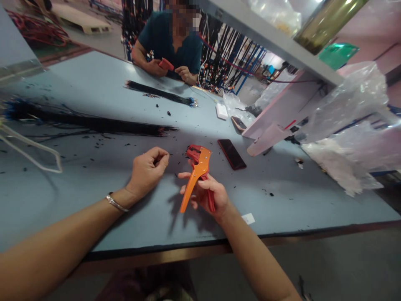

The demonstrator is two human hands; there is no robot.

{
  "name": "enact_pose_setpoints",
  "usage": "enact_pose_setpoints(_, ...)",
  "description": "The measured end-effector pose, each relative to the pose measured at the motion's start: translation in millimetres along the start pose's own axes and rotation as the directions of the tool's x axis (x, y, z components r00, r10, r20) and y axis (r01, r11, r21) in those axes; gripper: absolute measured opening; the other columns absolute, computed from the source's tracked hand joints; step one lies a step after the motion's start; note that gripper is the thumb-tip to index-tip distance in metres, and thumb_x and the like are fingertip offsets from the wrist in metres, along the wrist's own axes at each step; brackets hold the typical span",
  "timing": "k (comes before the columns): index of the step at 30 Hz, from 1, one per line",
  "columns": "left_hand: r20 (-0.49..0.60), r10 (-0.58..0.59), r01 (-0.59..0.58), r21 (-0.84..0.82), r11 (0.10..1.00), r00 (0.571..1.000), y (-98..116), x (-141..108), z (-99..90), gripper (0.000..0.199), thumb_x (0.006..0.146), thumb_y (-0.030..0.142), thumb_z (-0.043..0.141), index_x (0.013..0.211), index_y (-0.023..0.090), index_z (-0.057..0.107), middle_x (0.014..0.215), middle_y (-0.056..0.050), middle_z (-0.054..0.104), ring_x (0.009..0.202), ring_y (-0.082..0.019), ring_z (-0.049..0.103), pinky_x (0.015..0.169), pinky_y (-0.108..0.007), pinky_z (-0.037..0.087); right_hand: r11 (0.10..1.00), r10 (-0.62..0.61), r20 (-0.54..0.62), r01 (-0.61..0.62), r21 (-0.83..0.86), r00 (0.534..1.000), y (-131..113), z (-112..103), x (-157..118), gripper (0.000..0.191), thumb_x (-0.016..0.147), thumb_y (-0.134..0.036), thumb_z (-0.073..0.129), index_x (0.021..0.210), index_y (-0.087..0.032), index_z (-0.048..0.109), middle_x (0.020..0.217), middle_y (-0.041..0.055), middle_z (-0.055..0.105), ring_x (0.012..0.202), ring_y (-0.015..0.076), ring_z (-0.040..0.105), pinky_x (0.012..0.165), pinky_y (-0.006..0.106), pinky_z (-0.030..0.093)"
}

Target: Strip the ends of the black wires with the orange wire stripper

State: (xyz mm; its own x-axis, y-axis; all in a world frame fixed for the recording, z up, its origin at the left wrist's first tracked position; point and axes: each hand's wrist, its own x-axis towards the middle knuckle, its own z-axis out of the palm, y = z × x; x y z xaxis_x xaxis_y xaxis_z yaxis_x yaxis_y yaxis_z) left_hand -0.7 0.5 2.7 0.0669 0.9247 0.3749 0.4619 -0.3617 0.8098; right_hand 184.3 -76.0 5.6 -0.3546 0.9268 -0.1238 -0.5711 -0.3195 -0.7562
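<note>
My right hand [213,194] is wrapped around an orange and red wire stripper [200,162], whose handles are spread apart and whose jaws point up and left. To its left, my left hand [148,169] is closed in a pinch. A short thin dark end, apparently a black wire [170,154], pokes out from its fingertips toward the stripper's jaws, with a small gap between. The rest of that wire is hidden by the hand. Beyond my left hand lies a long bundle of black wires [94,123] with blue ends at the far left.
A shorter black wire bundle [159,93] lies farther back. Across the table [125,234], a co-worker [172,42] holds a red tool [166,64]. A phone [232,154], a white box [222,111] and plastic bags [344,146] are on the right. Dark scraps are scattered about.
</note>
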Motion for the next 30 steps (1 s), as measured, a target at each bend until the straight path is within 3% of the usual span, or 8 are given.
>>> enact_pose_setpoints(2, 0.005, 0.004, -0.004, -0.003, 1.0, 1.0, 0.6, -0.4, 0.3, 0.018, 0.079, 0.032, 0.054, 0.073, 0.018, 0.063, 0.058, 0.003, 0.056, 0.054, -0.011, 0.047, 0.055, -0.022, 0.038, 0.999, 0.023, 0.027, -0.022, -0.047, 0.999, 0.2, 2.0, -0.2, 0.048, 0.08, -0.02, 0.053, 0.126, -0.028, 0.041, 0.121, 0.0068, 0.065, 0.082, 0.0222, 0.071, 0.04, 0.022, 0.05)
enact_pose_setpoints(7, 0.046, 0.005, -0.005, -0.009, 1.0, 0.999, 3.9, -2.1, 1.0, 0.019, 0.079, 0.034, 0.053, 0.074, 0.018, 0.063, 0.061, 0.002, 0.061, 0.057, -0.012, 0.051, 0.058, -0.022, 0.04, 0.985, -0.078, -0.004, 0.076, -0.158, 0.997, 5.3, 5.5, 4.1, 0.042, 0.078, -0.016, 0.058, 0.118, -0.022, 0.045, 0.113, 0.0088, 0.068, 0.089, 0.0209, 0.07, 0.065, 0.033, 0.059)
enact_pose_setpoints(15, 0.045, 0.047, -0.046, -0.03, 0.998, 0.998, 14.9, -8.9, -2.1, 0.02, 0.081, 0.035, 0.054, 0.075, 0.018, 0.063, 0.059, 0.003, 0.059, 0.052, -0.011, 0.047, 0.053, -0.021, 0.039, 0.921, -0.155, -0.076, 0.116, -0.372, 0.985, 5.3, 10.2, 2.6, 0.039, 0.077, -0.018, 0.061, 0.116, -0.019, 0.053, 0.121, 0.0102, 0.065, 0.099, 0.024, 0.067, 0.077, 0.038, 0.058)
enact_pose_setpoints(21, -0.008, 0.06, -0.06, -0.046, 0.997, 0.998, 20.1, -12.7, -3.4, 0.019, 0.081, 0.034, 0.055, 0.073, 0.018, 0.063, 0.056, 0.004, 0.054, 0.051, -0.01, 0.042, 0.051, -0.021, 0.036, 0.825, -0.218, -0.044, 0.16, -0.542, 0.975, -1.4, 11.9, 1.7, 0.041, 0.08, -0.017, 0.057, 0.121, -0.022, 0.052, 0.131, 0.0086, 0.059, 0.116, 0.025, 0.06, 0.093, 0.043, 0.053)
enact_pose_setpoints(24, -0.001, 0.036, -0.036, -0.061, 0.998, 0.999, 23.2, -13.5, -4.9, 0.018, 0.081, 0.034, 0.056, 0.074, 0.019, 0.063, 0.056, 0.003, 0.054, 0.052, -0.011, 0.043, 0.052, -0.022, 0.036, 0.621, -0.271, -0.012, 0.165, -0.766, 0.963, -5.6, 11.5, 3.0, 0.045, 0.08, -0.012, 0.05, 0.124, -0.022, 0.052, 0.126, 0.0084, 0.062, 0.114, 0.0236, 0.061, 0.097, 0.045, 0.05)
enact_pose_setpoints(27, 0.009, 0.014, -0.013, -0.114, 0.993, 1.0, 24.8, -13.4, -6.4, 0.017, 0.081, 0.034, 0.056, 0.073, 0.02, 0.063, 0.058, 0.003, 0.055, 0.053, -0.012, 0.045, 0.053, -0.023, 0.037, 0.28, -0.368, 0.073, 0.185, -0.942, 0.927, -4.0, 10.3, 4.3, 0.056, 0.075, -0.006, 0.044, 0.129, -0.02, 0.049, 0.12, 0.0098, 0.063, 0.111, 0.0238, 0.061, 0.099, 0.048, 0.048)
enact_pose_setpoints(30, 0.054, -0.03, 0.042, -0.245, 0.969, 0.998, 23.6, -12.4, -6.3, 0.021, 0.081, 0.038, 0.059, 0.073, 0.019, 0.061, 0.059, 0.002, 0.055, 0.054, -0.012, 0.046, 0.052, -0.023, 0.038, 0.002, -0.451, 0.192, 0.216, -0.976, 0.872, 5.0, 6.3, 6.1, 0.067, 0.072, -0.003, 0.041, 0.139, -0.013, 0.039, 0.135, 0.0173, 0.054, 0.125, 0.0262, 0.052, 0.106, 0.049, 0.043)
